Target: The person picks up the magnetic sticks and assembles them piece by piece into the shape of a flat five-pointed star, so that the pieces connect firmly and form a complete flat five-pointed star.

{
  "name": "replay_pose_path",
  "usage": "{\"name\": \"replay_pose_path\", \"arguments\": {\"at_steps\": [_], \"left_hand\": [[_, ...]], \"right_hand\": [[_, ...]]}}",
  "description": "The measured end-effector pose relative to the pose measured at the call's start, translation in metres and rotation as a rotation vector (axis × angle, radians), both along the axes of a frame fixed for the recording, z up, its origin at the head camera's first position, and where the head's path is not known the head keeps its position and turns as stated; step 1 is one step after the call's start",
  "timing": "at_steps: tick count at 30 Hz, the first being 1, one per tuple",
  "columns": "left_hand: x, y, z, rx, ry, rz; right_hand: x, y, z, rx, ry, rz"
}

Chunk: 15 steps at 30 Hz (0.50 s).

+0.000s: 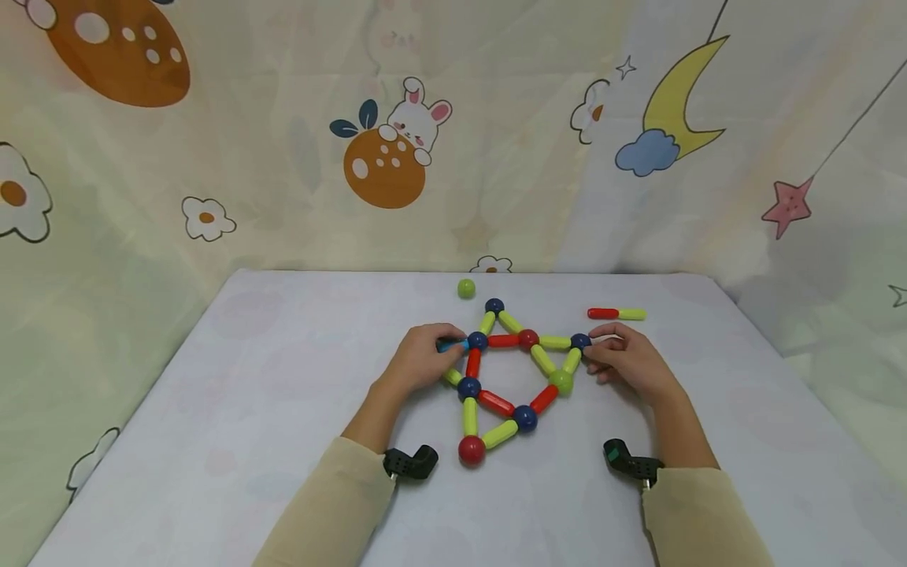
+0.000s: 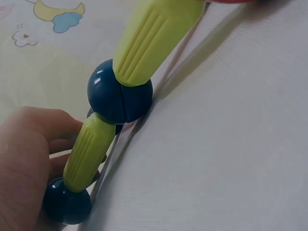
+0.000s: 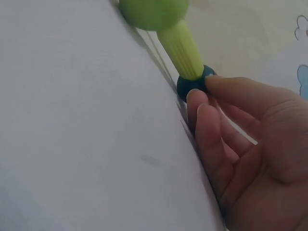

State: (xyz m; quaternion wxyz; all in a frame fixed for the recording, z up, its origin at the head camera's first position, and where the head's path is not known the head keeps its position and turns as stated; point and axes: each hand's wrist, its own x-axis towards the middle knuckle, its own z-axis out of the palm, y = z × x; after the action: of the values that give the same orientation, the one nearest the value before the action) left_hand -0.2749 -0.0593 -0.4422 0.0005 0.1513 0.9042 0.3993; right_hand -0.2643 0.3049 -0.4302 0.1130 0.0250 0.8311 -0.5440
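A star-shaped frame of magnetic sticks and balls lies on the table. Yellow-green sticks (image 1: pixel 500 434) form its points, and red sticks (image 1: pixel 496 404) form the inner ring. On the frame's left, my left hand (image 1: pixel 418 358) pinches a light blue stick (image 1: pixel 453 345) running to a dark blue ball (image 1: pixel 478 341). Another dark blue ball (image 2: pixel 67 202), hidden under this hand in the head view, shows close by it in the left wrist view. At the right point, my right hand (image 1: pixel 627 358) pinches a dark blue ball (image 3: pixel 192 85) between thumb and fingertips. A green ball (image 1: pixel 561 383) joins sticks nearby.
A loose green ball (image 1: pixel 466 288) lies near the back edge of the white table (image 1: pixel 248 409). Right of the frame are a red stick (image 1: pixel 603 313) and a yellow-green stick (image 1: pixel 632 314), end to end. A patterned cloth (image 1: pixel 524 157) hangs behind.
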Motion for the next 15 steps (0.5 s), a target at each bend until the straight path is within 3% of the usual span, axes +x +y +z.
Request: {"name": "replay_pose_path", "arguments": {"at_steps": [7, 15], "left_hand": [[0.001, 0.008, 0.007, -0.194, 0.053, -0.082], [0.004, 0.01, 0.013, -0.227, 0.025, -0.089]], "right_hand": [[-0.003, -0.006, 0.0, 0.017, 0.004, -0.036], [-0.003, -0.01, 0.001, 0.003, 0.008, -0.041]]}}
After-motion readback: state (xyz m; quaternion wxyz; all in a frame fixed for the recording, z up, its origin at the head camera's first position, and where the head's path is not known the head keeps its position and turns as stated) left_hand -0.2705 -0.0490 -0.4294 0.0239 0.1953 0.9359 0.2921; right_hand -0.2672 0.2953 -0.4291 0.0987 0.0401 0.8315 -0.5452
